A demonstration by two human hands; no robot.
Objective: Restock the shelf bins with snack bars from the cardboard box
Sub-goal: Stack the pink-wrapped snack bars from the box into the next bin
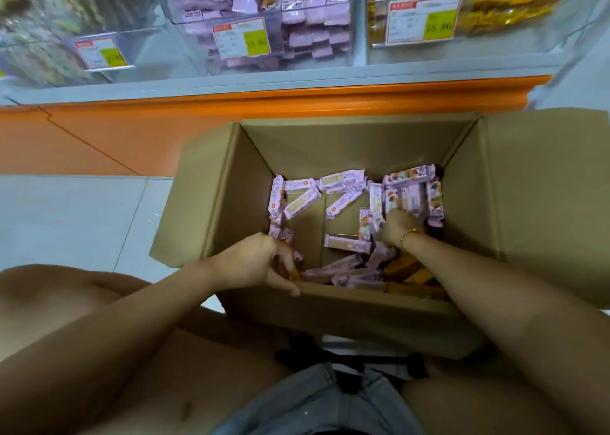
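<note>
Your left hand (254, 263) curls over the near rim of the cardboard box (346, 144), thumb outside, probably to steady it. The purple snack bars (343, 200) lie loose on the box bottom. Your right hand (397, 228) is sunk among them; you cannot tell whether its fingers pinch one. The box stands on the pale tiled floor (72, 216), below the shelf bins (178, 35).

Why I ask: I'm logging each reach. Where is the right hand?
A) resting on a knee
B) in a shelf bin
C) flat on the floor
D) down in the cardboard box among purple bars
D: the right hand reaches down inside the cardboard box, its fingers in among the purple snack bars on the box's right side.
</note>
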